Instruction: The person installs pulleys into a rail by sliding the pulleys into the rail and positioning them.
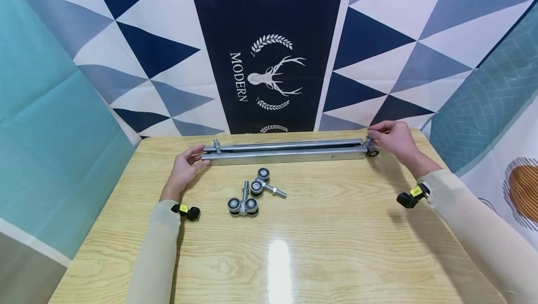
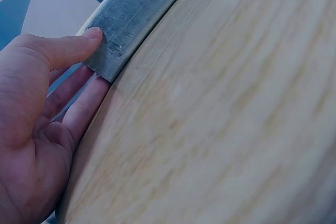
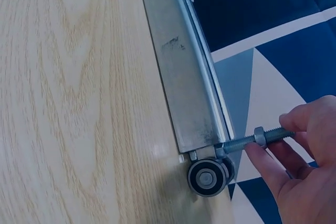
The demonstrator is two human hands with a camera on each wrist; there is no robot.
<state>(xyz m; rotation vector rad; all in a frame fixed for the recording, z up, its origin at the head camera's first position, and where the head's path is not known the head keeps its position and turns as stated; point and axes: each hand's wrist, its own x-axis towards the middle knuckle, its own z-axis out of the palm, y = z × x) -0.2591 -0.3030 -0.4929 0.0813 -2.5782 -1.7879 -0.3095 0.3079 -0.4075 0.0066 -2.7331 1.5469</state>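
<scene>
A long metal rail (image 1: pixel 286 155) with a slot along its top lies near the table's back edge. My left hand (image 1: pixel 185 169) grips its left end, the thumb on the near side wall (image 2: pixel 118 35). Close to that hand, a threaded bolt (image 1: pixel 216 145) stands up out of the slot. At the opposite end, my right hand (image 1: pixel 397 143) pinches the threaded bolt (image 3: pixel 273 135) of a roller trolley. One of this trolley's black-rimmed wheels (image 3: pixel 207 177) shows just outside the rail's end; whatever part sits inside the channel is hidden.
Two more roller trolleys lie on the wooden table (image 1: pixel 328 229) in front of the rail: one with its bolt upright (image 1: pixel 243 203), another with its bolt pointing right (image 1: pixel 264 185). A patterned cloth (image 1: pixel 273 108) hangs right behind the table.
</scene>
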